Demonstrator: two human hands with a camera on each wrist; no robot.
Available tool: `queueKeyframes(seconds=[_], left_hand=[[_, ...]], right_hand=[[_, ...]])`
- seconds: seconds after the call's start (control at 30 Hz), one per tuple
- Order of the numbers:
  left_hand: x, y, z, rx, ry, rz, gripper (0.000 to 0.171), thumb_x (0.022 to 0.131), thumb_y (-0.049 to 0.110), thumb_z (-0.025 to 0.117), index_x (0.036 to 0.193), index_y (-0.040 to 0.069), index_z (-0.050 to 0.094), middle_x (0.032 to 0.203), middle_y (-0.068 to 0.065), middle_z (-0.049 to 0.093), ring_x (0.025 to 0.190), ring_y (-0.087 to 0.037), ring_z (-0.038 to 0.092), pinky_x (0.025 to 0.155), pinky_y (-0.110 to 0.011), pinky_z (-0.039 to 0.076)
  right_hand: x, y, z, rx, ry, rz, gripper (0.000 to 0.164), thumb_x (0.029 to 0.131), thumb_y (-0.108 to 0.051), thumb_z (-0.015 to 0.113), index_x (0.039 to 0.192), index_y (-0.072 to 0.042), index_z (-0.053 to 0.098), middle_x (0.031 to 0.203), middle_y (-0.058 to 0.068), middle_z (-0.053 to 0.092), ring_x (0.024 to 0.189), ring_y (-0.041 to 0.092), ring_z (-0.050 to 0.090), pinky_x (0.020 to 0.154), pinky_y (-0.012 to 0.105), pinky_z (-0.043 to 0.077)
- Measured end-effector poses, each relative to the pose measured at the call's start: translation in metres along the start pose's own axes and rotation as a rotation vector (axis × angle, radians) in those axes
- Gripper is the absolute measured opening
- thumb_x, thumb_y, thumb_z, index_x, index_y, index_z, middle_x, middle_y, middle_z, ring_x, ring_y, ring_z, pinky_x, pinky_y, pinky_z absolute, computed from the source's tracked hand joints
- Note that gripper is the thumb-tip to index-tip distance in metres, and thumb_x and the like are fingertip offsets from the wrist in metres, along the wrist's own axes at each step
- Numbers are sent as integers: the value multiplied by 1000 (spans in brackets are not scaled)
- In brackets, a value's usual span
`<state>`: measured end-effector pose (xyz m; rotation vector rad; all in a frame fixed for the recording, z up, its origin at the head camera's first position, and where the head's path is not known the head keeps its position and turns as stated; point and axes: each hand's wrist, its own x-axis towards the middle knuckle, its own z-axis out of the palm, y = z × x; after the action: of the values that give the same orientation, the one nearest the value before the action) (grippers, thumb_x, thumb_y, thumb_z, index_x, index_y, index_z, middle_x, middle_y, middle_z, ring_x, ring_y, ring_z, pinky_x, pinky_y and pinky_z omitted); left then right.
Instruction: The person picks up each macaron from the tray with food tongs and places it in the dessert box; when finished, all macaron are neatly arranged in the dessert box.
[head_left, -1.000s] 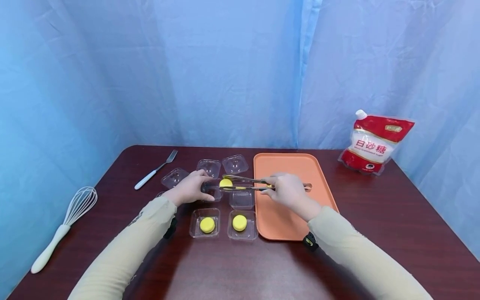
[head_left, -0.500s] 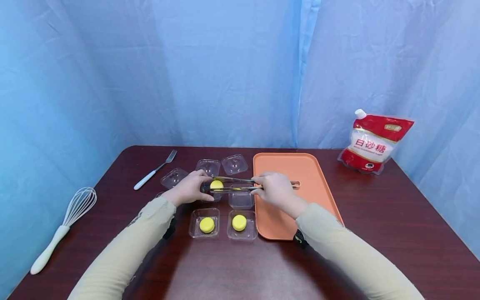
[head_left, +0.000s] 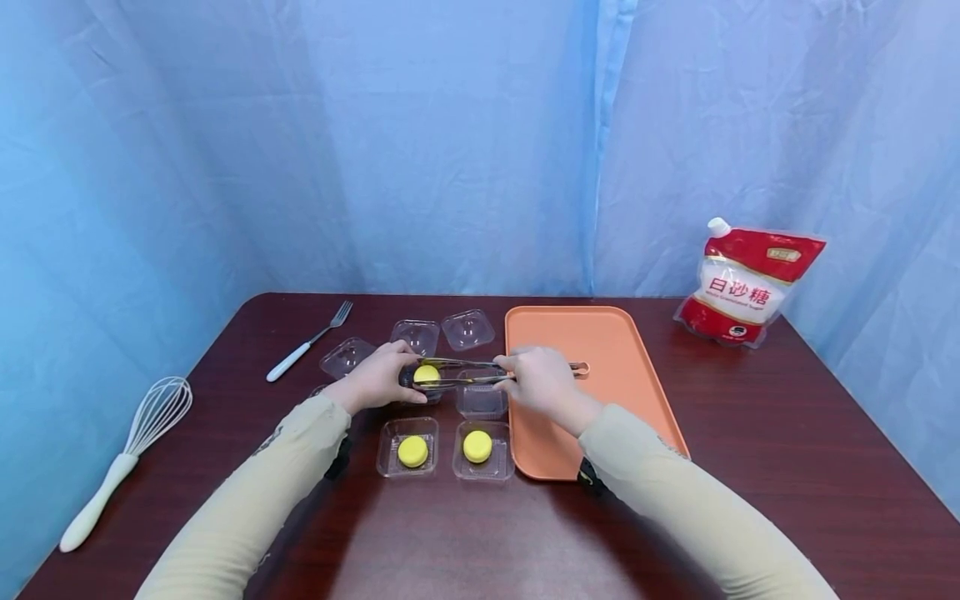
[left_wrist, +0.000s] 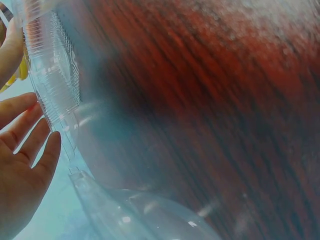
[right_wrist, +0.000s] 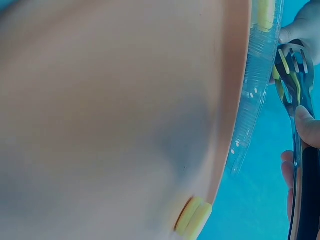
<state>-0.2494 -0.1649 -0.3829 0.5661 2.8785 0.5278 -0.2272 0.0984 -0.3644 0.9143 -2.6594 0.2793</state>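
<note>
The yellow macaron (head_left: pixel 427 375) is a little left of the middle in the head view, between the two arms of the tongs (right_wrist: pixel 306 87). It is over or inside the back box (head_left: pixel 431 398), and I cannot tell if it touches the bottom. The right grip (head_left: pixel 542 379) is wrapped round the tongs. I cannot tell if the tongs squeeze the macaron or just sit on both sides of it. The left grip (head_left: pixel 378 379) has its fingers spread, touching the side of the back box.

I think the step now is putting this macaron into its box. The left front box (head_left: pixel 408 427) and the right front box (head_left: pixel 501 454), low in the middle of the frame, each have a macaron already. The next move seems to call for setting this one down softly, letting the tongs spread a bit, and lifting them out without tipping the box. The side box (head_left: pixel 482 404), just to the right, shows no macaron, so it may be the next to fill.

The right wrist view shows a spare macaron (right_wrist: pixel 192 217) on the orange tray (head_left: pixel 577 333), at the bottom of the frame. I cannot find it in the head view; maybe the right grip hides it. The left wrist view shows the ribbed box wall (left_wrist: pixel 57 75) up close, at the upper left, and a clear dome (left_wrist: pixel 145 215) at the bottom
</note>
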Motion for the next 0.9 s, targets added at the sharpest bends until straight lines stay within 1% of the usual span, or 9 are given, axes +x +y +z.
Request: queueKeyframes(seconds=[0.07, 0.2, 0.4, 0.57, 0.67, 0.77, 0.83, 0.9], left_hand=[[0, 0, 0, -1, 0, 2, 69, 78, 34, 78, 131, -2, 53, 122, -14, 52, 116, -29, 49, 98, -44, 44], [1, -1, 0, 0, -2, 6, 68, 78, 34, 78, 129, -3, 55, 122, -14, 52, 116, -29, 49, 98, -44, 44], [1, -1, -1, -1, 7, 14, 63, 77, 33, 78, 124, -3, 59, 120, -14, 53, 113, -29, 49, 97, -43, 45], [0, -1, 0, 0, 11, 13, 65, 76, 34, 79, 127, -2, 57, 118, -13, 53, 111, -28, 50, 95, -43, 45], [-1, 0, 1, 3, 6, 8, 67, 76, 34, 79, 129, 0, 56, 117, -12, 53, 110, -27, 50, 94, -43, 46], [-1, 0, 1, 7, -1, 8, 69, 77, 35, 78, 132, 2, 54, 116, -11, 53, 109, -26, 50, 92, -42, 46], [-1, 0, 1, 6, -3, 9, 70, 77, 35, 78, 133, 2, 53, 116, -11, 52, 108, -26, 49, 91, -42, 46], [0, 0, 0, 7, 0, 14, 70, 77, 35, 78, 133, 2, 53, 115, -11, 52, 107, -26, 49, 90, -41, 46]], right_hand=[[1, -1, 1, -3, -3, 0, 25, 82, -21, 74, 106, -13, 72, 81, 4, 69, 58, 15, 57, 41, 22, 30], [1, -1, 2, -2, -5, 6, 29, 82, -18, 74, 110, -11, 72, 86, 5, 70, 62, 16, 60, 43, 24, 37], [0, -1, 2, 7, -20, 25, 32, 82, -19, 74, 113, -10, 71, 92, 6, 70, 70, 19, 63, 49, 30, 46], [-1, 0, 3, 4, -15, 29, 34, 81, -21, 75, 112, -10, 71, 92, 6, 70, 73, 20, 65, 56, 36, 52], [-3, 1, 3, 3, -10, 31, 34, 80, -23, 76, 112, -10, 71, 89, 5, 69, 72, 20, 64, 56, 36, 52], [-4, 3, 3, 20, -8, 43, 37, 79, -26, 77, 112, -10, 70, 87, 5, 68, 66, 19, 62, 52, 34, 49], [-5, 5, 2, 47, -14, 59, 41, 79, -29, 77, 114, -9, 69, 89, 6, 68, 64, 17, 61, 50, 32, 48], [-6, 6, 1, 80, -15, 80, 44, 79, -29, 77, 115, -8, 68, 95, 7, 70, 67, 17, 63, 54, 32, 51]])
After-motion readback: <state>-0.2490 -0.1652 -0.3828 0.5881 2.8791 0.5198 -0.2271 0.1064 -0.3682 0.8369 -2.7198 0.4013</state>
